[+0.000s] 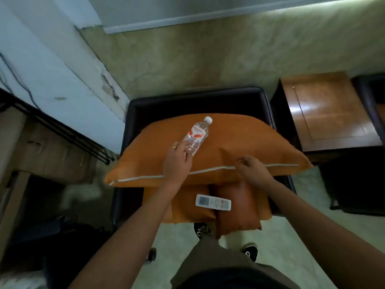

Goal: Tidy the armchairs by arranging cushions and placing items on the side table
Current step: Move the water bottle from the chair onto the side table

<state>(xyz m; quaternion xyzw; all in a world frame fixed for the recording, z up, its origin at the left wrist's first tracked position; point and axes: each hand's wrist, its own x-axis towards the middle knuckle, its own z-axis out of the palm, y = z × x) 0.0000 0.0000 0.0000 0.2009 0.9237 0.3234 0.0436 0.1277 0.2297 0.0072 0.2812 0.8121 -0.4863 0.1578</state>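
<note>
A large orange cushion (239, 142) with a white zip lies across the dark armchair (195, 101). On it lies a clear water bottle (196, 136) with a white cap and red label. My left hand (177, 161) has its fingers round the bottle's lower end. My right hand (253, 172) rests on the cushion's front edge by the zip, fingers bent. Two smaller orange cushions (245, 207) sit below, with a white remote control (213, 202) lying on them.
A wooden side table (327, 113) stands right of the armchair, with a second dark armchair (370, 94) beyond it. A black rack (62, 132) and a cardboard box (52, 155) are at the left. My shoes show on the pale floor below.
</note>
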